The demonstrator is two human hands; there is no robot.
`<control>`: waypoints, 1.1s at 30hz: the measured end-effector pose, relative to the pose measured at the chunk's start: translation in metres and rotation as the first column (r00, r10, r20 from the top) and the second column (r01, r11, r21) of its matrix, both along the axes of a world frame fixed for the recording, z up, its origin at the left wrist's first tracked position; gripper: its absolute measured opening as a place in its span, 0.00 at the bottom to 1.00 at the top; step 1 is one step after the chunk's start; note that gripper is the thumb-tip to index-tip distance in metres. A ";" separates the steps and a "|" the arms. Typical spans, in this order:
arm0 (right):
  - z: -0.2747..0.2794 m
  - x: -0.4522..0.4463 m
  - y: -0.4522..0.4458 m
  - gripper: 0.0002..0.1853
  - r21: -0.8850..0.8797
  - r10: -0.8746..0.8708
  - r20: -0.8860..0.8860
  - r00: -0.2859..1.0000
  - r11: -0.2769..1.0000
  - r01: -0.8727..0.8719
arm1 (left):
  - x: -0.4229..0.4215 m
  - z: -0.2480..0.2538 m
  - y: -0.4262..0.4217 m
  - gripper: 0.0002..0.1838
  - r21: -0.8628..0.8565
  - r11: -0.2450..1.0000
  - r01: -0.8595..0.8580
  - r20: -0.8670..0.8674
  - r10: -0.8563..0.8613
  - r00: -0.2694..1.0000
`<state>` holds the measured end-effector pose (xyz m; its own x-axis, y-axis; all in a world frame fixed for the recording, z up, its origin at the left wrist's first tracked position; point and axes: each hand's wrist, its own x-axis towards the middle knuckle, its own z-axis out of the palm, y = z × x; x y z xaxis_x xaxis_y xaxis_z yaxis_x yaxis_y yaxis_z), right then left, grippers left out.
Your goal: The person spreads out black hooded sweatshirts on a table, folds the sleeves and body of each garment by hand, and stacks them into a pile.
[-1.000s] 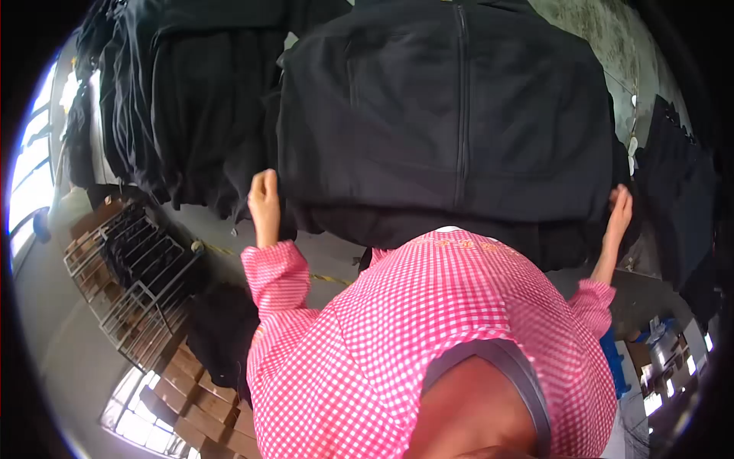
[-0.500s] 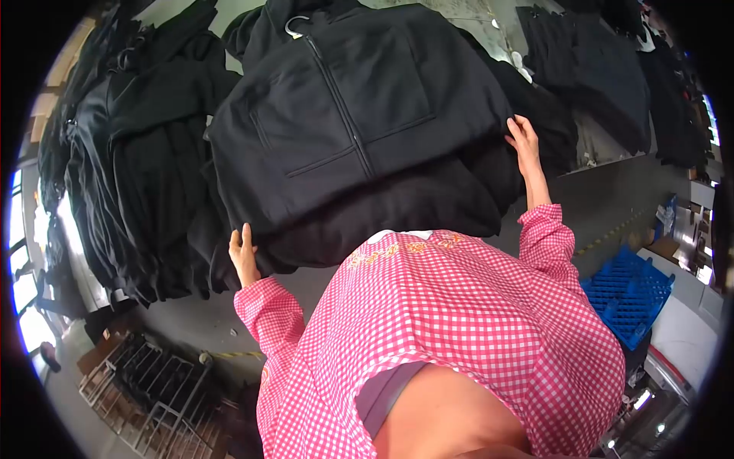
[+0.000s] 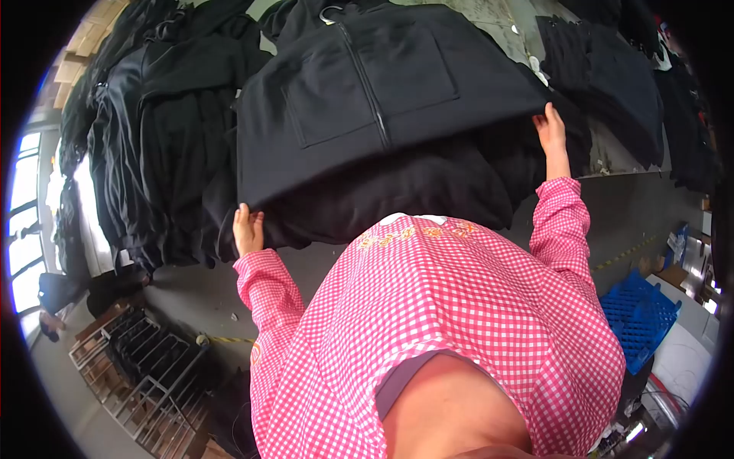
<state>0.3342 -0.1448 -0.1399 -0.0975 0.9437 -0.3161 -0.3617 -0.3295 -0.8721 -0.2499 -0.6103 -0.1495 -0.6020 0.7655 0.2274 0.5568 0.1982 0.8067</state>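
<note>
A black zip-up jacket (image 3: 417, 80) lies spread before me, its zipper down the middle and its hem toward me. My left hand (image 3: 248, 229) pinches the near left corner of the hem. At the right corner my right hand (image 3: 551, 130) grips the hem between thumb and fingers. The hem is stretched between both hands and raised a little over the black garments (image 3: 397, 187) beneath. A pale ring-shaped piece (image 3: 331, 13) shows at the neck.
Piles of black garments (image 3: 164, 145) hang over the table at left, with more dark garments (image 3: 604, 84) at right. A metal rack (image 3: 153, 375) stands low at left, a blue plastic pallet (image 3: 638, 317) low at right. Another person's foot (image 3: 50, 327) shows at far left.
The hem has been pulled wider and flatter, with my right hand farther right and up. The jacket front looks smoother. The camera view has shifted slightly.
</note>
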 end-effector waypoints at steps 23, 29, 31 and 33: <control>0.132 -0.063 0.012 0.30 -0.563 0.587 0.805 -0.085 0.713 -0.418 | -0.067 0.040 0.096 0.32 -0.540 0.841 -0.029 0.586 0.400 0.704; 0.122 -0.062 0.011 0.31 -0.373 0.609 0.674 0.419 0.770 -0.518 | -0.065 0.053 0.082 0.25 -0.535 0.845 -0.010 0.832 0.528 0.172; 0.120 -0.063 0.005 0.32 -0.293 0.486 0.710 0.510 0.862 -0.413 | -0.062 0.064 0.074 0.23 -0.521 0.851 -0.059 0.846 0.524 0.096; 0.122 -0.064 -0.002 0.32 -0.252 0.419 0.723 0.550 0.900 -0.355 | -0.060 0.072 0.074 0.22 -0.515 0.853 -0.084 0.852 0.520 0.060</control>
